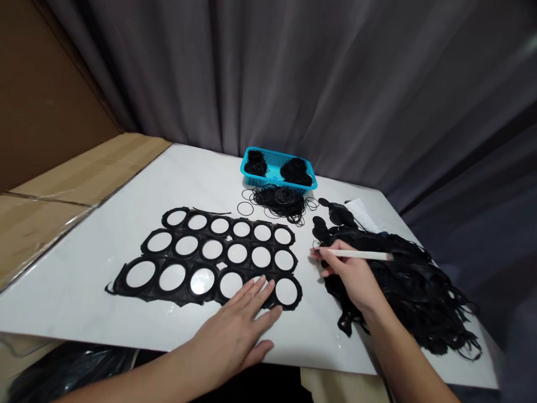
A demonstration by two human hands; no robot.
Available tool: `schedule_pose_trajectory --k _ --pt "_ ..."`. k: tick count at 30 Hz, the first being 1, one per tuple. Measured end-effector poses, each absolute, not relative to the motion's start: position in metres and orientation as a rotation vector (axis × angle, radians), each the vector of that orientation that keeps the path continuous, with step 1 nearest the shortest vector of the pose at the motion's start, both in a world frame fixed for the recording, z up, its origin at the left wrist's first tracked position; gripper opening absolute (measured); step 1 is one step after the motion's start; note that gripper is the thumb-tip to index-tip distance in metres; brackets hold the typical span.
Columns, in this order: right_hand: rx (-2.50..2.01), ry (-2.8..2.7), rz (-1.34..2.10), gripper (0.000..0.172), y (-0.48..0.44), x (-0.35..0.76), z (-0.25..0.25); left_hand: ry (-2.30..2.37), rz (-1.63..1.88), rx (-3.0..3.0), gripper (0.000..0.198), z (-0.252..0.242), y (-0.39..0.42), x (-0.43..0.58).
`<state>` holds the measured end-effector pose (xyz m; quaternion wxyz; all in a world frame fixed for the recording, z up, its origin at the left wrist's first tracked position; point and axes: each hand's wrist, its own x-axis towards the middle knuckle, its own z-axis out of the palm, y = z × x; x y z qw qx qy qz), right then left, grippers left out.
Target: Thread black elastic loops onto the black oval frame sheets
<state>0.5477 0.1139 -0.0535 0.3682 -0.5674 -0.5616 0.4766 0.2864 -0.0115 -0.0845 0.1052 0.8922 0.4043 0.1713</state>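
Note:
A black rubbery sheet (181, 264) with three rows of round openings lies flat on the white table. My left hand (247, 319) rests palm down on its front edge, right of the middle, fingers spread and partly covering two openings. To the right of the sheet, my right hand (346, 268) is closed in a writing-like grip around a slim white pen-like tool (363, 254). The tool's exact kind is unclear; its tip end points left. Beneath and beside that hand spreads a large heap of black rubbery scraps (403, 291).
A blue basket (274, 180) with black bundles stands near the curtain (293, 73). Before it lies a pile of thin black rings (283, 201). Small black discs (319, 228) and white paper (364, 215) lie by the scraps. Cardboard (96, 162) borders the table's left.

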Motion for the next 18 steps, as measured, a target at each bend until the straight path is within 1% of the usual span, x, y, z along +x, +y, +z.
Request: schedule_pose_trajectory --k 2,4,7,10,14,18 --pt "-1.318 -1.209 1.547 0.042 0.111 0.536 -0.056 1.167 0.512 2.648 0.052 -0.079 -0.014 0.282" --pt "-1.232 -1.041 1.736 0.041 0.107 0.527 -0.059 1.194 0.524 2.682 0.047 -0.076 -0.017 0.275" --pt "-1.195 -0.917 1.873 0.037 0.100 0.515 -0.059 1.308 0.544 2.728 0.038 -0.080 -0.024 0.265" --pt "-1.178 -0.949 1.961 0.037 0.087 0.503 -0.058 1.383 0.529 2.748 0.038 -0.089 -0.033 0.256" --pt "-1.163 -1.290 1.961 0.034 0.062 0.486 -0.058 1.420 0.542 2.703 0.041 -0.095 -0.041 0.253" --pt "-1.180 -1.776 1.683 0.026 0.046 0.475 -0.061 1.428 0.539 2.704 0.044 -0.096 -0.042 0.254"
